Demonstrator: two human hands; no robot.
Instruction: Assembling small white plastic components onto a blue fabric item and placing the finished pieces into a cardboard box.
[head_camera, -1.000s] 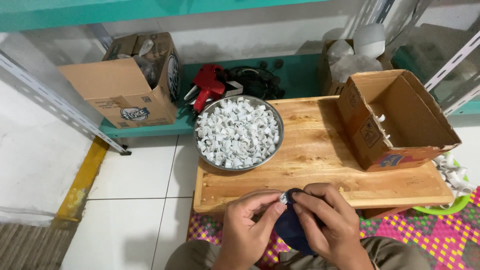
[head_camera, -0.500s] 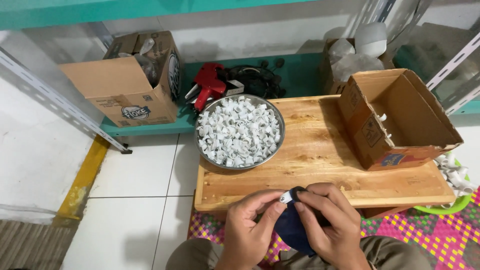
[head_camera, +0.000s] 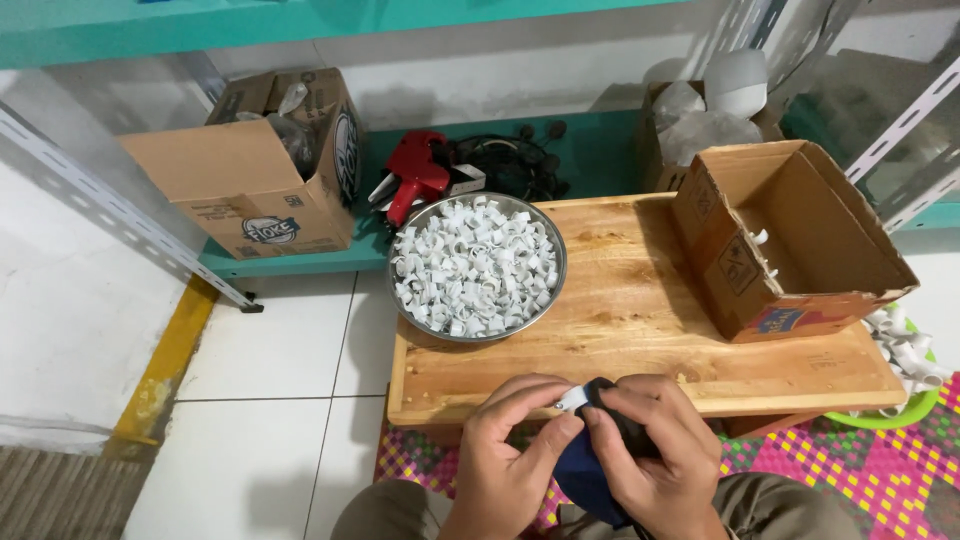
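My left hand (head_camera: 508, 452) and my right hand (head_camera: 655, 455) meet at the front edge of a low wooden table (head_camera: 640, 330). Together they pinch a small white plastic piece (head_camera: 573, 399) against a dark blue cloth (head_camera: 590, 470) that hangs under my fingers. Beyond my hands, a round metal bowl (head_camera: 412, 318) holds several white plastic clips (head_camera: 474, 266). An open cardboard box (head_camera: 790, 240) stands on the table's right side, with a few white pieces inside it.
A second open cardboard box (head_camera: 250, 165) sits on a teal shelf at the left. A red tool (head_camera: 415, 178) and black cables lie behind the bowl. A green basin (head_camera: 900, 405) with white fittings stands at the right. A pink patterned mat (head_camera: 840, 470) lies under me.
My hands stay at the table's front edge; the fingers have shifted slightly on the white piece and the cloth.
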